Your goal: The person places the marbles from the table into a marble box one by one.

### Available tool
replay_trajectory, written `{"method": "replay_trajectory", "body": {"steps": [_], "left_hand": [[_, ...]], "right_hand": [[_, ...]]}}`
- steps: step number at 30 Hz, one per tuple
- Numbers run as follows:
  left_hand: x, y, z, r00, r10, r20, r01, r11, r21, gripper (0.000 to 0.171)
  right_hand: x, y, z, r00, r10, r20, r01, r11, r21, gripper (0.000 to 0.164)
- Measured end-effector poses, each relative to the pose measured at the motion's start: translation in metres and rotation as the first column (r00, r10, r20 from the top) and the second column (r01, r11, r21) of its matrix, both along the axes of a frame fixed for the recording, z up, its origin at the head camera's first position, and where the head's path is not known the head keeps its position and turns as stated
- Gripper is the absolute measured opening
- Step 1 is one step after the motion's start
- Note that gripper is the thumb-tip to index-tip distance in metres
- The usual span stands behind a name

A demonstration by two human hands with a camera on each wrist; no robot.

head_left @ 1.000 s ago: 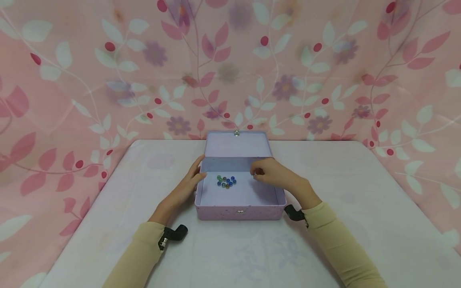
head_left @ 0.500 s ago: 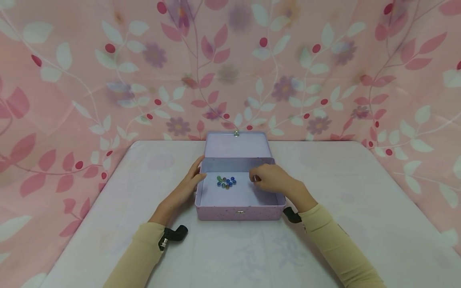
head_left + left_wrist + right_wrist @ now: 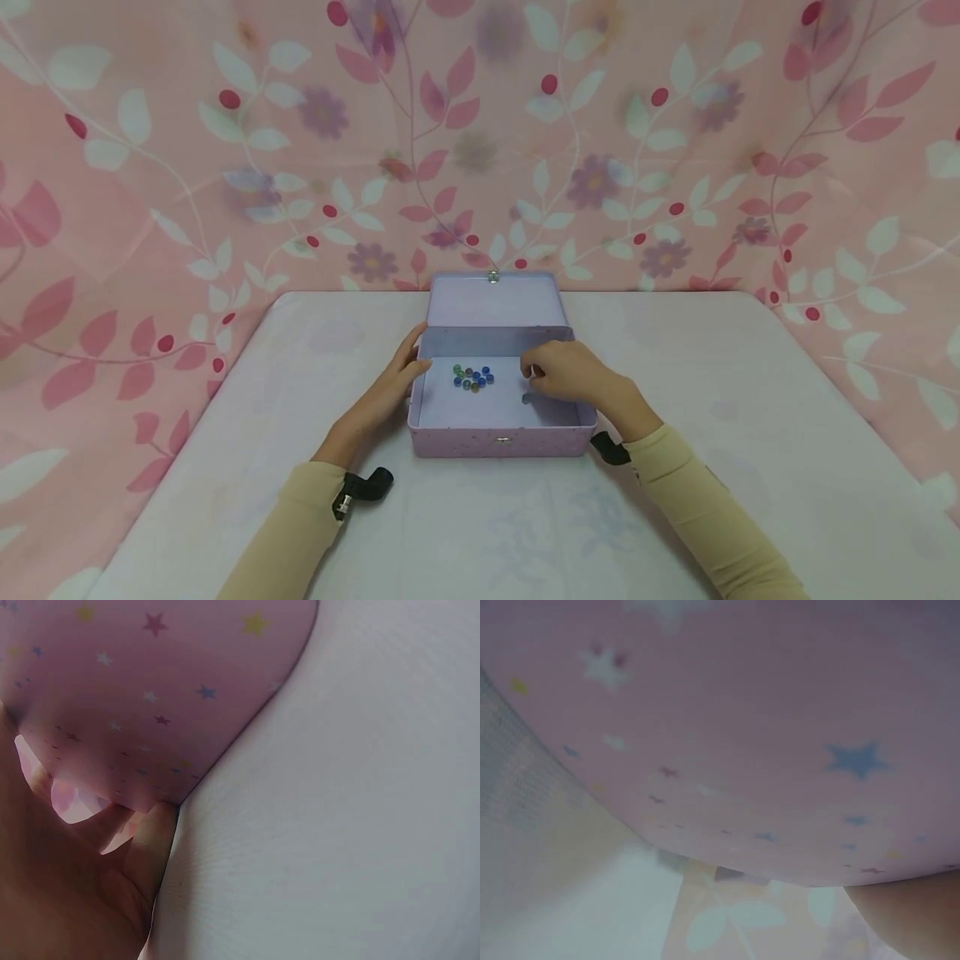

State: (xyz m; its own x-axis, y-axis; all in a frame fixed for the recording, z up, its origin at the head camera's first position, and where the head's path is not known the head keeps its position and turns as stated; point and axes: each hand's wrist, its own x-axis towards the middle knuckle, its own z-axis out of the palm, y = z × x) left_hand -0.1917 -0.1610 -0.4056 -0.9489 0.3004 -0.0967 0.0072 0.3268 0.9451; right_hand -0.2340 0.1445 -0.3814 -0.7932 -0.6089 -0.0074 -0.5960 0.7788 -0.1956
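Note:
A lilac tin box (image 3: 498,443) stands with its lid (image 3: 495,302) raised. Several glass marbles (image 3: 476,377), blue, green and brownish, lie clustered on its floor, left of the middle. A lone dark marble (image 3: 527,398) shows just below my right fingers. My left hand (image 3: 390,383) grips the box's left wall, thumb over the rim and fingers outside. The left wrist view shows this hand (image 3: 90,862) against the star-printed side. Inside the box's right half hovers my right hand (image 3: 566,371), its fingers curled. Whether they hold anything is hidden.
A white cloth-covered table (image 3: 675,500) lies under the box. Behind it hangs a pink floral curtain (image 3: 480,150). The right wrist view is mostly filled by the box's star-printed side (image 3: 765,735).
The lone marble has come into sight below my right hand, which dipped slightly earlier. My left hand and the clustered marbles stay in place.

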Motion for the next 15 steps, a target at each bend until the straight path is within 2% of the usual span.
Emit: {"method": "replay_trajectory", "body": {"steps": [5, 8, 12, 15], "left_hand": [[-0.004, 0.0, -0.004, 1.0, 0.0, 0.009, 0.0, 1.0, 0.001, 0.067], [-0.01, -0.003, -0.014, 1.0, 0.008, 0.011, -0.008, 1.0, 0.005, 0.066], [-0.016, -0.008, -0.028, 0.999, 0.031, -0.011, -0.032, 0.999, -0.021, 0.062], [-0.016, -0.013, -0.031, 0.997, 0.053, -0.055, -0.058, 0.994, -0.09, 0.059]], "right_hand": [[-0.002, 0.004, 0.003, 0.997, 0.006, 0.071, 0.001, 0.995, -0.096, 0.013], [-0.004, 0.007, 0.006, 0.995, 0.012, 0.1, 0.006, 0.985, -0.174, 0.016], [-0.004, 0.013, 0.011, 0.998, 0.009, 0.068, 0.009, 0.966, -0.257, 0.018], [-0.004, 0.018, 0.015, 1.0, -0.004, 0.006, 0.006, 0.946, -0.324, 0.022]]}}
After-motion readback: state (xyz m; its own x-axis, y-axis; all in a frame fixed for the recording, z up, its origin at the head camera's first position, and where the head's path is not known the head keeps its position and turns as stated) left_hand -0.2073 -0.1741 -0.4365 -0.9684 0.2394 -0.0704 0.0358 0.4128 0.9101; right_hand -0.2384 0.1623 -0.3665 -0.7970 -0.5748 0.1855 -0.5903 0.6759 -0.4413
